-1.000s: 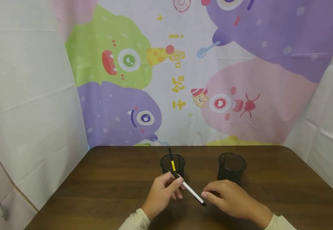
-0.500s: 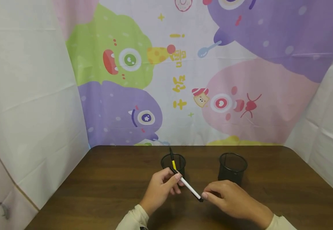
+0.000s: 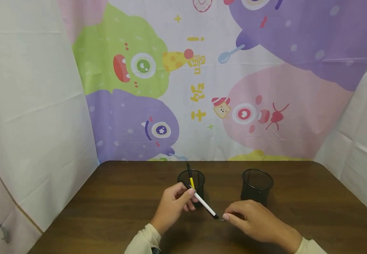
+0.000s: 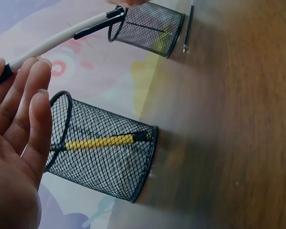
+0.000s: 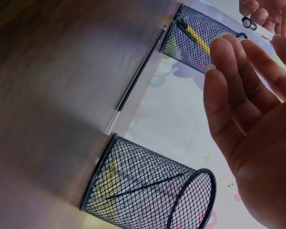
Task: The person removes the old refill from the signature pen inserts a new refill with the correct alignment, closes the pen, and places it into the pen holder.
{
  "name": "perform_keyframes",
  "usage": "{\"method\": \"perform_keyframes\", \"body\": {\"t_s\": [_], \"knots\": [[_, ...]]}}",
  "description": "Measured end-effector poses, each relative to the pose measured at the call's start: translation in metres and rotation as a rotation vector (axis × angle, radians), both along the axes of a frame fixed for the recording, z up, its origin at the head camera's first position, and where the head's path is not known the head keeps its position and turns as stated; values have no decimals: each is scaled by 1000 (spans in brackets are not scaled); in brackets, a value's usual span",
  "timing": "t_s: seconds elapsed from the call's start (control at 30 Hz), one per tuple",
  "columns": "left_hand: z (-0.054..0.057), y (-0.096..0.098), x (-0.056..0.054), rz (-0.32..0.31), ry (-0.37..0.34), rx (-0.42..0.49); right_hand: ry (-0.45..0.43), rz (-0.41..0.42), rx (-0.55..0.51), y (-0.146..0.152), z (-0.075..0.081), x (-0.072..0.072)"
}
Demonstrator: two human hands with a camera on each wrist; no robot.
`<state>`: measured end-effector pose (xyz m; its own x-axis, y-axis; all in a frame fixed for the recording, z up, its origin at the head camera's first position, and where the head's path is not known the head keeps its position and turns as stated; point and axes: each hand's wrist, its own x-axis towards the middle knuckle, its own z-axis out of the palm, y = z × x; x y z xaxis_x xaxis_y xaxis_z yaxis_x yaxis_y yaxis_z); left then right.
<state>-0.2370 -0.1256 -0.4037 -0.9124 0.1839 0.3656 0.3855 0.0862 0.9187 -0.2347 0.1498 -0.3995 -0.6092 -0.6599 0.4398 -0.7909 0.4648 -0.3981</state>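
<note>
My left hand pinches a white pen with black ends and a black clip between thumb and fingers. The pen slants down to the right, clip end toward my right hand. Thumb and forefinger of that hand pinch a tiny silvery piece, too small to identify, just apart from the pen's end. Behind the left hand, a yellow-and-black pen leans inside a black mesh pen holder. A black pen refill with a clear end lies on the table between the two holders.
A second black mesh pen holder stands behind my right hand. The brown wooden table ends at a cartoon-printed cloth at the back. White cloth walls close in both sides.
My left hand has drawn the white pen leftward and slightly up, away from my right fingers. The tiny silvery piece now shows in the right hand's pinch, which has hardly moved.
</note>
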Motion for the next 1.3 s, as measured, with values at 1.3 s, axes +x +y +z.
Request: {"method": "perform_keyframes", "body": {"t_s": [1.3], "knots": [[21,-20,-27,153,117,107,-116,21,28,2,3,0]]}}
